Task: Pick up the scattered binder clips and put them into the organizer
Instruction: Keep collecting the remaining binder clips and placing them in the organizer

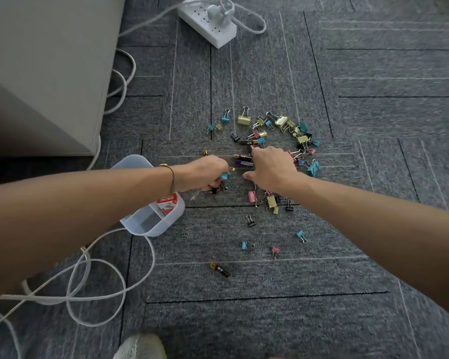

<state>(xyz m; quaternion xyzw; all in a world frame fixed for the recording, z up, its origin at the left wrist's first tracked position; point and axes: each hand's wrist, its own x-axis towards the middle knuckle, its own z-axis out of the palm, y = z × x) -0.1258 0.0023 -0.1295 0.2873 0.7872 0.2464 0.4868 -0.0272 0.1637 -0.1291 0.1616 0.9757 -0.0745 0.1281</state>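
On the grey carpet (347,177), both hands reach forward into a scatter of small binder clips (283,128) in yellow, blue, pink and black, most of them lying in a loose heap just beyond the knuckles, with a few strays nearer the person. Left hand (209,173), wearing a thin bracelet at the wrist, has its fingers curled around a bunch of clips, a blue clip (225,175) poking out at the fingertips and wire handles and a dark clip showing beneath the palm. Right hand (272,168) hovers palm down over the middle of the heap with thumb spread out and fingers bent downward toward the clips; whether it has hold of anything cannot be told, since the fingertips are hidden. Several batteries (244,160) lie between the two hands, and one more battery (219,270) rests alone closer in. A translucent organizer (151,218) sits on the carpet under the left forearm, partly hidden by it, with a red-labelled box inside. White cables (96,275) loop at lower left, and a white power strip (208,22) lies at the far edge.
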